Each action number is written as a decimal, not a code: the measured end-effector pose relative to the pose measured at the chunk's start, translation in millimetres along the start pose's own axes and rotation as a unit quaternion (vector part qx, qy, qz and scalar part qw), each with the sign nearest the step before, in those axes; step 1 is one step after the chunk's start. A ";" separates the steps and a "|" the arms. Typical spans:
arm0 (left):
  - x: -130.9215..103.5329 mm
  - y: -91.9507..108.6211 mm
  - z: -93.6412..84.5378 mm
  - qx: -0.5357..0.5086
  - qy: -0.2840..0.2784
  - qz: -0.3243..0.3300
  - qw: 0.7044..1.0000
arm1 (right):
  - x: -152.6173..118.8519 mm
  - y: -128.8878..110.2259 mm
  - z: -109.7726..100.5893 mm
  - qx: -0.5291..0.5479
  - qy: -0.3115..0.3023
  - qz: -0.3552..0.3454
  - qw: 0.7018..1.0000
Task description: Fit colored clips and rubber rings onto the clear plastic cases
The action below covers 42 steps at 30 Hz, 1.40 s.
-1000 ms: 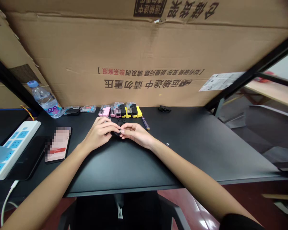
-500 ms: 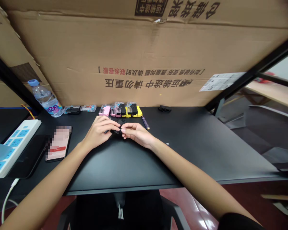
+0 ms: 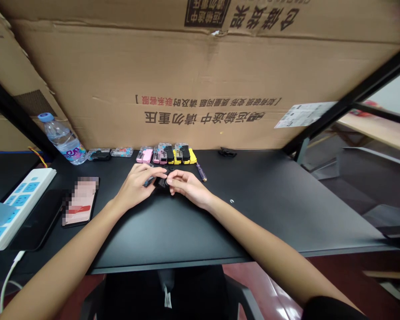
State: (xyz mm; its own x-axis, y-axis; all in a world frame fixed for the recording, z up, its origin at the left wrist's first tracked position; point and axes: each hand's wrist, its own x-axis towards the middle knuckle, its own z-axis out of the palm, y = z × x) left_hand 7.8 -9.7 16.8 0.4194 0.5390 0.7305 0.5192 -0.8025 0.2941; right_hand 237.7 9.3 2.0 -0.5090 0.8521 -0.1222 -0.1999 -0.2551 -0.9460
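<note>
Between my hands is a small black plastic part (image 3: 160,182), partly covered by fingers. My left hand (image 3: 136,184) is closed around its left side, with a bit of clear bluish plastic (image 3: 149,181) showing by the fingers. From the right, my right hand (image 3: 189,187) pinches the black part's edge between thumb and fingertips. Just behind the hands lie small black pieces (image 3: 169,168), too small to make out. Farther back stands a row of small clear plastic cases with a pink one (image 3: 144,155), black-fronted ones (image 3: 186,154) and a yellow end (image 3: 192,156).
A purple-handled screwdriver (image 3: 202,172) lies right of the row, and a black piece (image 3: 227,152) sits farther right. A small white bit (image 3: 232,201) is on the black table (image 3: 286,209). At left are a phone (image 3: 82,202), power strip (image 3: 18,206) and water bottle (image 3: 62,138).
The camera view has shifted slightly. My hands stay almost in place, and a little more of the black part shows between them.
</note>
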 end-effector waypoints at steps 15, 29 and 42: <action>-1.2 -1.5 -1.9 0.031 -0.051 -0.032 0.998 | -1.4 -9.9 -2.7 -0.127 0.030 -0.087 0.988; 2.5 5.9 -1.7 -0.056 -0.098 -0.230 0.967 | -6.4 -3.6 -3.4 -0.353 0.010 -0.197 0.914; -2.7 -19.2 -13.1 0.060 -0.123 -0.297 0.945 | -2.1 -9.3 -23.8 -0.580 0.039 -0.214 0.785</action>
State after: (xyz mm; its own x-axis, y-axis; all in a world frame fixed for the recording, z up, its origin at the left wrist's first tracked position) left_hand -13.1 0.9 17.3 0.1801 0.9407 0.2876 0.7921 -0.3120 0.5246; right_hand 260.6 20.7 3.9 -0.5405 0.7834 0.3069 0.5810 0.6114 -0.5373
